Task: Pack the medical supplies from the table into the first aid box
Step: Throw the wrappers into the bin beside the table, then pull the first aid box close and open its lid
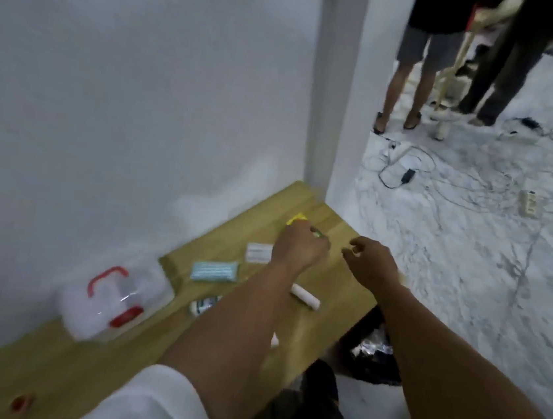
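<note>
A yellow packet (296,219) at the desk's (113,356) far end is gripped by the left hand (298,246), probably for lifting to the box (112,304). The right hand (371,259) is held loosely curled and empty beside it, ready to help.

Wooden bench (85,360), light grain, set against a white wall (127,89). White pillar (353,97) at the bench's far end. Beyond the pillar: marbled white floor (500,286); tangled cables with a black adapter (409,174) and a white power strip (531,204). Further past the pillar: two people standing, one in grey shorts (424,48), one in dark trousers (512,64). Below the bench's near edge: black bag (372,351) with shiny contents.
</note>
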Tool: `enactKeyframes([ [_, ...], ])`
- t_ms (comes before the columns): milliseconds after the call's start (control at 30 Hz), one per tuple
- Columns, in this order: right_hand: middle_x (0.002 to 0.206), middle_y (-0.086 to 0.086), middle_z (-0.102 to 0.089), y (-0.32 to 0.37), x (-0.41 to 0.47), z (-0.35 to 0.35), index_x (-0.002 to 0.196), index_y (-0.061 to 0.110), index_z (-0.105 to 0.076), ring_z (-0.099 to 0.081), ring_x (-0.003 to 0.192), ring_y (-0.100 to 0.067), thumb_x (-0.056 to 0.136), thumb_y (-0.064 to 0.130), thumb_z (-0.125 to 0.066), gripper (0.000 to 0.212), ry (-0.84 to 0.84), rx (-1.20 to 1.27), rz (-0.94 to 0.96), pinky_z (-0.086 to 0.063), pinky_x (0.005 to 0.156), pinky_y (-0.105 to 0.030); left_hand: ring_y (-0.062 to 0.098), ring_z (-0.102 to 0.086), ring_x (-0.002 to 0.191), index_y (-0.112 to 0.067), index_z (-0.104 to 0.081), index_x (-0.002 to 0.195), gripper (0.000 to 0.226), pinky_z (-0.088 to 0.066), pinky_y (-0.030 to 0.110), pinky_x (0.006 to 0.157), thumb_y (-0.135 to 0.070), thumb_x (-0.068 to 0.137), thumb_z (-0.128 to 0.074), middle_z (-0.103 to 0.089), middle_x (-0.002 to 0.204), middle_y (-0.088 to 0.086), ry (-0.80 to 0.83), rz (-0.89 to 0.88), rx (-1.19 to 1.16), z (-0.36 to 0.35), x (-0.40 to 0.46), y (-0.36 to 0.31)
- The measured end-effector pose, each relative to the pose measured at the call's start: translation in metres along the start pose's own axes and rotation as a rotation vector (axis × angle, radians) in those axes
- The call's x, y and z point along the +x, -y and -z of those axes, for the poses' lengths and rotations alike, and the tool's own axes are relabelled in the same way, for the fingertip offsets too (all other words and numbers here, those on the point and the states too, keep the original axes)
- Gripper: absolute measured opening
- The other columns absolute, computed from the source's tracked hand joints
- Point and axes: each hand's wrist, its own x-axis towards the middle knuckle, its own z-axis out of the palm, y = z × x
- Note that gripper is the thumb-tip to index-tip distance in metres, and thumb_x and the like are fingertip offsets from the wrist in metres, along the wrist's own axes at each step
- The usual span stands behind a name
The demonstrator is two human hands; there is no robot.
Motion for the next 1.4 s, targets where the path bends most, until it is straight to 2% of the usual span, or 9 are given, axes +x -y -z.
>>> enactKeyframes([
  [133, 0.12, -0.006, -0.072, 0.116, -0.003, -0.025, 0.129, 0.016, -0.068, -0.065, 0.115, -0.029, 0.093, 0.042, -0.067, 0.045, 0.056, -0.022, 0.225, -0.049, 0.094, -0.035, 0.025, -0.062, 0.117, -0.022, -0.067, 0.128, 0.049, -0.049, 0.033, 0.094, -0.046, 0.086, -0.061, -0.068, 0.127, 0.002, -0.229, 0.112, 0.028, 0.11, -0.032, 0.073],
  [300, 0.12, -0.01, -0.073, 0.226, -0.018, -0.097, 0.129, 0.011, -0.068, -0.066, 0.113, -0.027, 0.091, 0.044, -0.07, 0.05, 0.205, -0.083, 0.487, -0.048, 0.095, -0.033, 0.028, -0.06, 0.12, -0.016, -0.064, 0.132, 0.049, -0.046, 0.034, 0.096, -0.044, 0.092, -0.058, -0.064, 0.133, 0.006, -0.436, 0.277, 0.092, 0.189, -0.083, 0.185],
  [500, 0.155, -0.013, -0.048, 0.285, -0.036, -0.211, 0.154, 0.012, -0.042, -0.046, 0.141, -0.03, 0.096, 0.047, -0.065, 0.072, 0.507, -0.154, 0.646, -0.037, 0.113, -0.039, 0.037, -0.047, 0.13, -0.012, -0.055, 0.139, 0.061, -0.046, 0.047, 0.098, -0.052, 0.094, -0.057, -0.05, 0.143, 0.014, -0.581, 0.45, 0.226, 0.193, -0.12, 0.307],
  [600, 0.162, -0.014, -0.036, 0.289, -0.037, -0.26, 0.16, 0.012, -0.028, -0.036, 0.147, -0.031, 0.099, 0.049, -0.059, 0.078, 0.549, -0.16, 0.698, -0.031, 0.116, -0.038, 0.04, -0.032, 0.142, -0.013, -0.039, 0.152, 0.076, -0.038, 0.051, 0.108, -0.061, 0.095, -0.048, -0.032, 0.16, 0.015, -0.645, 0.513, 0.211, 0.178, -0.12, 0.352],
  [700, 0.164, -0.012, -0.035, 0.284, -0.033, -0.286, 0.161, 0.012, -0.026, -0.037, 0.147, -0.031, 0.096, 0.052, -0.063, 0.085, 0.507, -0.098, 0.71, -0.032, 0.117, -0.038, 0.04, -0.033, 0.144, -0.021, -0.024, 0.159, 0.081, -0.037, 0.052, 0.109, -0.067, 0.095, -0.041, -0.019, 0.166, 0.008, -0.71, 0.485, 0.07, 0.152, -0.112, 0.384],
  [867, 0.161, -0.013, -0.038, 0.288, -0.024, -0.295, 0.158, 0.01, -0.034, -0.046, 0.141, -0.032, 0.085, 0.052, -0.077, 0.094, 0.477, -0.025, 0.697, -0.047, 0.109, -0.048, 0.036, -0.041, 0.138, -0.025, -0.032, 0.156, 0.078, -0.043, 0.049, 0.102, -0.067, 0.092, -0.042, -0.028, 0.163, 0.003, -0.915, 0.406, 0.064, 0.132, -0.102, 0.401],
  [967, 0.156, -0.015, -0.044, 0.285, -0.034, -0.294, 0.157, 0.006, -0.034, -0.054, 0.132, -0.036, 0.086, 0.042, -0.08, 0.092, 0.496, 0.039, 0.641, -0.055, 0.099, -0.051, 0.033, -0.039, 0.142, -0.024, -0.033, 0.156, 0.081, -0.039, 0.046, 0.107, -0.068, 0.09, -0.044, -0.031, 0.162, 0.006, -0.929, 0.358, 0.054, 0.127, -0.107, 0.408],
  [1167, 0.113, -0.018, -0.06, 0.247, -0.088, -0.275, 0.138, -0.005, -0.05, -0.068, 0.102, -0.038, 0.088, 0.033, -0.079, 0.069, 0.488, 0.042, 0.636, -0.062, 0.083, -0.053, 0.032, -0.035, 0.145, -0.019, -0.034, 0.157, 0.08, -0.033, 0.046, 0.112, -0.063, 0.092, -0.05, -0.034, 0.161, 0.011, -0.885, 0.334, 0.09, 0.106, -0.152, 0.391],
  [1400, 0.129, -0.017, -0.065, 0.194, -0.14, -0.262, 0.127, -0.002, -0.062, -0.061, 0.12, -0.031, 0.088, 0.037, -0.079, 0.058, 0.262, 0.019, 0.78, -0.052, 0.099, -0.039, 0.035, -0.034, 0.146, -0.017, -0.033, 0.157, 0.079, -0.034, 0.05, 0.112, -0.061, 0.095, -0.053, -0.033, 0.162, 0.013, -0.823, 0.34, 0.111, 0.073, -0.207, 0.371],
])
